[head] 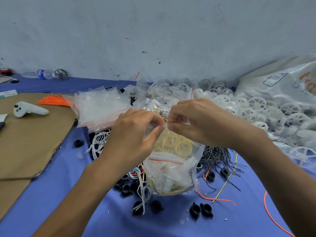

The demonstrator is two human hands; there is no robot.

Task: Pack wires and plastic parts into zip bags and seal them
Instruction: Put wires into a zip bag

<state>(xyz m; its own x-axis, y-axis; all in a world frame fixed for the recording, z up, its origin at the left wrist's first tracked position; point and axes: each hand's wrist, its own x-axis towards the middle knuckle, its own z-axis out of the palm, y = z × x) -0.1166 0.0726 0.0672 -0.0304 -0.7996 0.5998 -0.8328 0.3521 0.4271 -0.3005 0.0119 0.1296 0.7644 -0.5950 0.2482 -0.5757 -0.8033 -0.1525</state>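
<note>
A clear zip bag [172, 142] with a red seal line hangs between my two hands over the blue table; yellow wire coils show inside it. My left hand [135, 134] pinches the bag's top strip on the left. My right hand [193, 122] pinches the same strip on the right. Below them a filled zip bag [171, 175] with wires and white parts lies on the table. Black plastic parts [201, 210], white wires [97, 142] and black wires [217, 156] are scattered around.
A stack of unused zip bags [100, 106] lies behind my left hand. White plastic wheels [253, 106] pile up at the right beside a large white sack [280, 84]. Cardboard [29, 139] with a white controller [29, 111] and orange wires [53, 100] lies left.
</note>
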